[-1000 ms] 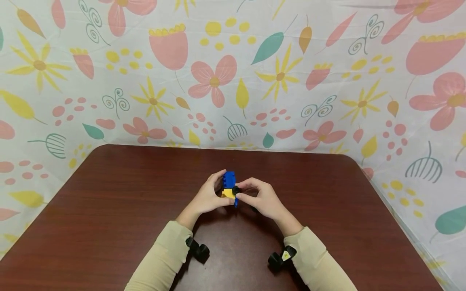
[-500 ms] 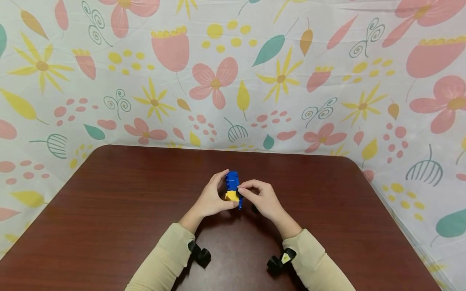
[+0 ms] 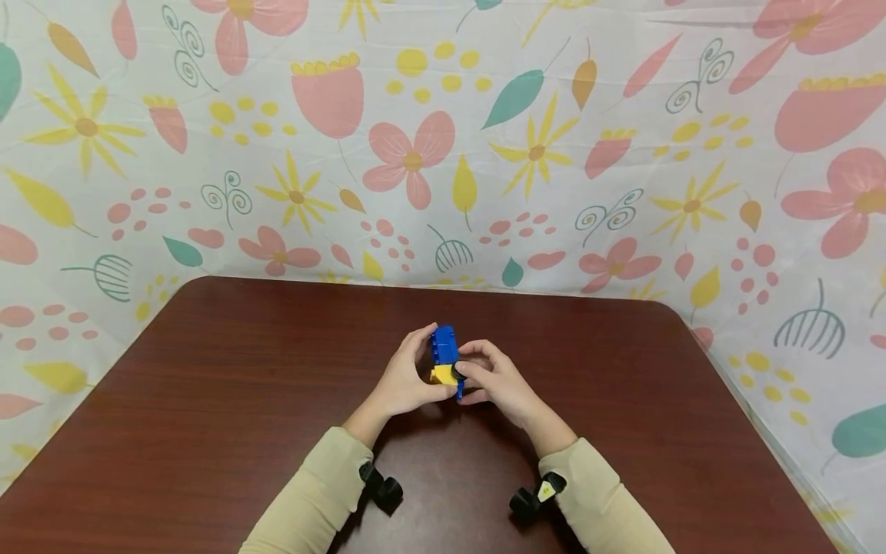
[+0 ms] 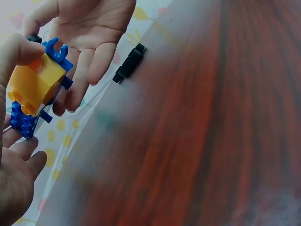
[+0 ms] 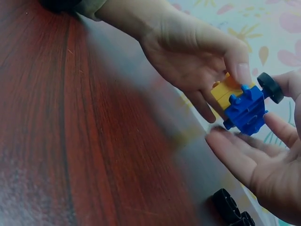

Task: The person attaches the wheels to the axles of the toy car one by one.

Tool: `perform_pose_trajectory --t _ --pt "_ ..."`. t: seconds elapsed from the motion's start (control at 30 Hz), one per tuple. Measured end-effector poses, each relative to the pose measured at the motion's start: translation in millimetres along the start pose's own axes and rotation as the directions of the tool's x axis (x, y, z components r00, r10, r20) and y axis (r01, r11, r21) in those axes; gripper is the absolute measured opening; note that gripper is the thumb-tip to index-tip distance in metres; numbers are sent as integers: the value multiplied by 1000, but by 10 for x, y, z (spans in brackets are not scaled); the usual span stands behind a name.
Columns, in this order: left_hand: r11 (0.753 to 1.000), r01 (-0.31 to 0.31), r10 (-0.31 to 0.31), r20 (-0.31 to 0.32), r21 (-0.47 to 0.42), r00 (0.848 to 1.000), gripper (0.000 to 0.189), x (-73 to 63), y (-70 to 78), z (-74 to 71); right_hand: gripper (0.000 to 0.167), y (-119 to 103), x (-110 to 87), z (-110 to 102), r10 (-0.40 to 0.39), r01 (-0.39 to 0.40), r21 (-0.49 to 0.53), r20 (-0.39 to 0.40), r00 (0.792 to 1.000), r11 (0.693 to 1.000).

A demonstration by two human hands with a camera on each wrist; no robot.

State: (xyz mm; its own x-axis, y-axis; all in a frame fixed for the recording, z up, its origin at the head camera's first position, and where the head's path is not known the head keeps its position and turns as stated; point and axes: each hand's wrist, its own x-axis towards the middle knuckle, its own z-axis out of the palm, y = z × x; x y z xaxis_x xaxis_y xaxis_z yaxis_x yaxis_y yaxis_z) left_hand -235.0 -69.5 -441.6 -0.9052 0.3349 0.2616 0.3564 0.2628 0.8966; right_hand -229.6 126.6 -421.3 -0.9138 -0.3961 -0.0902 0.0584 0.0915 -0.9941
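A toy vehicle of building bricks is held up over the table between both hands. It has a blue brick [image 3: 445, 345], a yellow brick [image 4: 40, 80] and a blue base [image 5: 247, 110] with short side pegs. My left hand [image 3: 404, 382] grips it, thumb on the yellow brick and fingers toward the far blue end. From the other side, my right hand [image 3: 504, 388] pinches a black toy wheel [image 5: 270, 88] at a corner peg of the base. Its thumb lies on the wheel, a finger touches the base, and the other fingers spread below.
More black wheels [image 5: 226, 206] lie on the brown wooden table [image 3: 242, 369], near the right hand. Behind the table hangs a floral cloth [image 3: 443, 154]. Black wrist devices [image 3: 381, 488] are strapped at both sleeves.
Both hands and the toy have shifted slightly right. The right hand's lower fingers have opened out beneath the toy, while its thumb stays at the wheel.
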Motion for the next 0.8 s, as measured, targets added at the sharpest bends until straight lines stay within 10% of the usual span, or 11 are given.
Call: perform_pose_trajectory --t 0.8 --pt "999 11 -9 56 -36 998 94 -1 100 -16 47 18 -31 -31 -16 -14 164 180 984 986"
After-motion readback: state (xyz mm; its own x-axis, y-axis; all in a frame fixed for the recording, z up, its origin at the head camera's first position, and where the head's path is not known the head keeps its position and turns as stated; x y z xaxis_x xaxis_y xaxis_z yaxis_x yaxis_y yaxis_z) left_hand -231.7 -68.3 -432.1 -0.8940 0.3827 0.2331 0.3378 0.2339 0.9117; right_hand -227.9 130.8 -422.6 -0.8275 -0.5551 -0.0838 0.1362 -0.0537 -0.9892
